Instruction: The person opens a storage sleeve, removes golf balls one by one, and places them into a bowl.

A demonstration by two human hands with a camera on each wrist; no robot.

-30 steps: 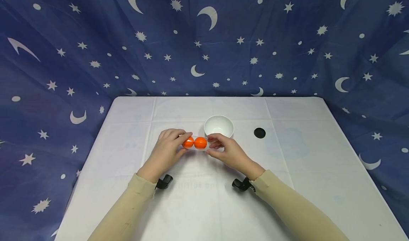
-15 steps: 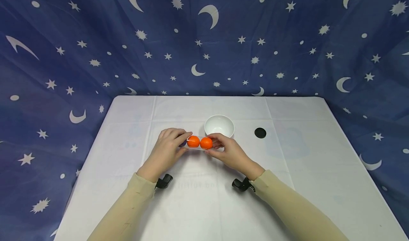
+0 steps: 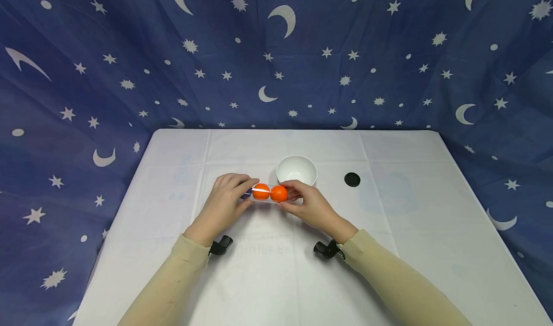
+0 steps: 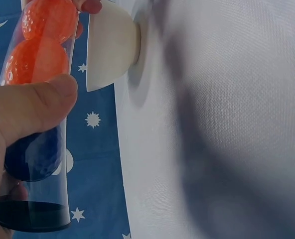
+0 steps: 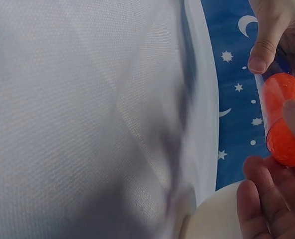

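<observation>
Orange catches my eye first: two orange balls (image 3: pixel 261 191), dimpled like golf balls, touch end to end inside a clear tube (image 4: pixel 45 191). Nearer the tube's dark end (image 4: pixel 32 216) sits a dark blue ball (image 4: pixel 30 157), with a gap between it and that end; a thumb hides whether it meets the orange. The person holds the tube crosswise above the white-covered table (image 3: pixel 367 283), on the near side of the white bowl (image 3: pixel 296 167).

The left hand (image 3: pixel 223 201) grasps the dark end, thumb across the wall and fingers behind, probably bearing most of the weight. The right hand (image 3: pixel 314 208) pinches the other end, some fingers loosely bent just past the rim; that end looks uncovered, so they may be there to stop a ball slipping out. To the right, well apart from the hands, a black disc (image 3: pixel 352 179) lies flat, perhaps the tube's cap, put where it won't be knocked. The bowl stands upright beside the right hand, presumably for easy reach.
</observation>
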